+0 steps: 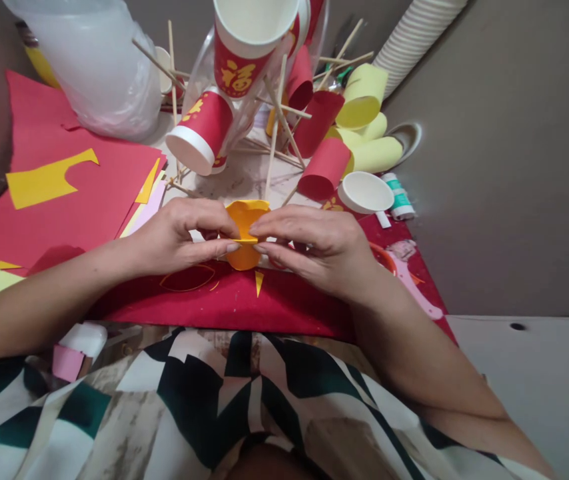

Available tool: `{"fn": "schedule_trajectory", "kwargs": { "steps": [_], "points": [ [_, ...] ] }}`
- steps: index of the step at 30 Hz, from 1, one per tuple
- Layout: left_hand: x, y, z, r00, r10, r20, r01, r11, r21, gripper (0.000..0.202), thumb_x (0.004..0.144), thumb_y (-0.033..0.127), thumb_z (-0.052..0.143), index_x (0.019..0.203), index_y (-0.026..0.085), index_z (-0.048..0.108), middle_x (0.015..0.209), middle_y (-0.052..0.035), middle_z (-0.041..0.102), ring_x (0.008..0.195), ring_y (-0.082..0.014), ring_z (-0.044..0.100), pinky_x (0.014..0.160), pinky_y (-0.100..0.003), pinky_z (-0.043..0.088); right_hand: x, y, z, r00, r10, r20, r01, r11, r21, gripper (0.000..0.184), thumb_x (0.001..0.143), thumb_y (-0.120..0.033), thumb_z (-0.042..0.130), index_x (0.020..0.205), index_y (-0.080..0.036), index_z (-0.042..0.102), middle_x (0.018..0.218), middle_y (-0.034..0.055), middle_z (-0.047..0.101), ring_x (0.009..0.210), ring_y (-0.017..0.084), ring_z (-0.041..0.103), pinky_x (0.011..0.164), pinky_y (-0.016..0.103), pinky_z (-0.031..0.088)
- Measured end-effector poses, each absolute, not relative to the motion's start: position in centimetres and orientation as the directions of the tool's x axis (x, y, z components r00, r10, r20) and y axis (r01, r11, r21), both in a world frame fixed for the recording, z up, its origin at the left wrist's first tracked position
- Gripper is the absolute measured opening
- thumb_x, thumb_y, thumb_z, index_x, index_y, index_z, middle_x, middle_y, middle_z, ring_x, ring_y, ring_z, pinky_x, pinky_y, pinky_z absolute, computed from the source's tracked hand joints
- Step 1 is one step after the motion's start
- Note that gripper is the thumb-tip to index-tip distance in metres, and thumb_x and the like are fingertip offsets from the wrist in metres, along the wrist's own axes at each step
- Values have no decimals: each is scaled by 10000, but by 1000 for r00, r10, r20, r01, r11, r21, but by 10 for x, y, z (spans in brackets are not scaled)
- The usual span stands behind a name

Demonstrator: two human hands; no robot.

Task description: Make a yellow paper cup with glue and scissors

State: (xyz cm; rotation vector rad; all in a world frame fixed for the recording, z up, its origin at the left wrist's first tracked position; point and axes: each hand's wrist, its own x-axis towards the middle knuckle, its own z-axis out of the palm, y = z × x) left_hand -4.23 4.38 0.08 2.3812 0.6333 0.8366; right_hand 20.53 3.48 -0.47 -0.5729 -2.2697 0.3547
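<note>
Between my two hands, near the table's front edge, is a piece of orange-yellow paper (245, 256) with a crease pinched up across its middle. My left hand (192, 232) grips the crease from the left with thumb and fingers. From the right, my right hand (314, 241) pinches the same crease. Just below the paper lies a small yellow paper scrap (259, 283) on the red cloth (184, 310). Thin curled paper trimmings (187, 277) lie to its left.
Red paper sheets (89, 207) with a cut yellow offcut (49, 180) lie left. Behind stand red paper cups (237, 67), wooden sticks (277, 127), red paper tubes (325, 168) and yellow paper tubes (377, 155). Pink-handled scissors (414, 287) lie right, by a wall (504, 167).
</note>
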Motion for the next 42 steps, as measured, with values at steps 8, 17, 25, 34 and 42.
{"fn": "schedule_trajectory", "kwargs": {
  "steps": [8, 17, 25, 34, 42],
  "points": [
    [-34, 35, -5, 708, 489, 509, 309, -863, 400, 135, 962, 168, 591, 933, 138, 719, 882, -95, 738, 792, -142, 711, 700, -194, 540, 207, 36, -11, -672, 435, 600, 268, 898, -350, 145, 950, -94, 594, 976, -184, 705, 950, 63, 790, 906, 165, 753, 813, 274, 623],
    [-29, 29, -12, 656, 486, 578, 323, -872, 367, 98, 944, 126, 604, 993, 163, 680, 938, -90, 786, 867, -146, 750, 766, -210, 590, 206, 32, -15, -588, 488, 645, 288, 872, -397, 109, 928, -126, 656, 987, -188, 723, 936, 50, 794, 915, 169, 757, 842, 277, 631],
    [-23, 29, -14, 622, 528, 578, 343, -848, 405, 49, 937, 171, 646, 956, 177, 691, 877, -70, 790, 797, -147, 746, 749, -224, 597, 207, 33, -16, -579, 469, 667, 270, 882, -385, 92, 927, -146, 676, 995, -168, 734, 1010, 102, 793, 962, 166, 758, 830, 246, 626],
    [-23, 28, -12, 655, 535, 533, 316, -835, 450, 108, 921, 116, 633, 967, 177, 709, 931, -77, 798, 865, -152, 764, 793, -212, 598, 205, 28, -16, -606, 514, 607, 303, 855, -420, 105, 951, -125, 626, 932, -187, 708, 913, 45, 783, 882, 152, 746, 809, 241, 605],
    [-33, 35, 4, 724, 568, 391, 263, -751, 605, 38, 927, 211, 674, 899, 187, 679, 852, -61, 766, 767, -151, 731, 722, -235, 576, 211, 21, -8, -242, 706, 666, 415, 696, -586, 128, 934, -248, 687, 1046, -272, 745, 1008, 55, 783, 771, 194, 730, 657, 321, 605]
  ]
}}
